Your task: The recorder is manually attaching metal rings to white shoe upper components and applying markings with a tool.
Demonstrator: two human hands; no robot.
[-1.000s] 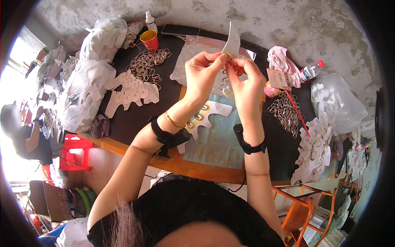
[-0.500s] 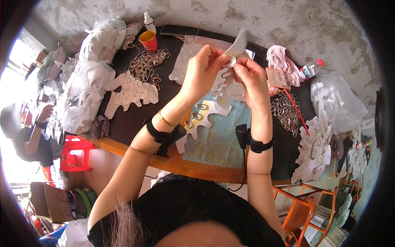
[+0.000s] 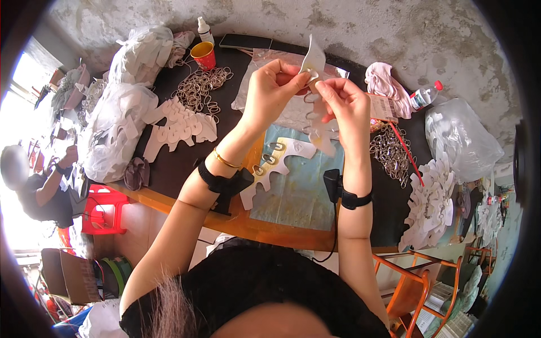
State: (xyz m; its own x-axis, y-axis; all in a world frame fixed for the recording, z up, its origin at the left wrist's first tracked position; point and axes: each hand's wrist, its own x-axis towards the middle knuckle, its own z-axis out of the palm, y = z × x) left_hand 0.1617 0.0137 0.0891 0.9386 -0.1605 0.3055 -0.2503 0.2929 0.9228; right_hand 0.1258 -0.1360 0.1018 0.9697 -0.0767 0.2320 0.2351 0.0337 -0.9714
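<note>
Over the far part of the table I hold up a white scalloped strip with metal rings along it. My left hand pinches it near its upper part, thumb and fingers beside a ring. My right hand grips its edge close by, thumb and forefinger together. The strip's lower end hangs between my hands, partly blurred. Below, a similar white strip with several oval rings and yellowish patches lies on a blue-grey sheet.
Piles of metal rings lie left and right. White cut pieces are stacked at left and right. Around them stand a red cup, a white bottle, a water bottle and stuffed plastic bags.
The held strip has turned more upright, its lower end swinging right and down. My left hand has shifted slightly left, my right slightly right. A person at far left moved a hand.
</note>
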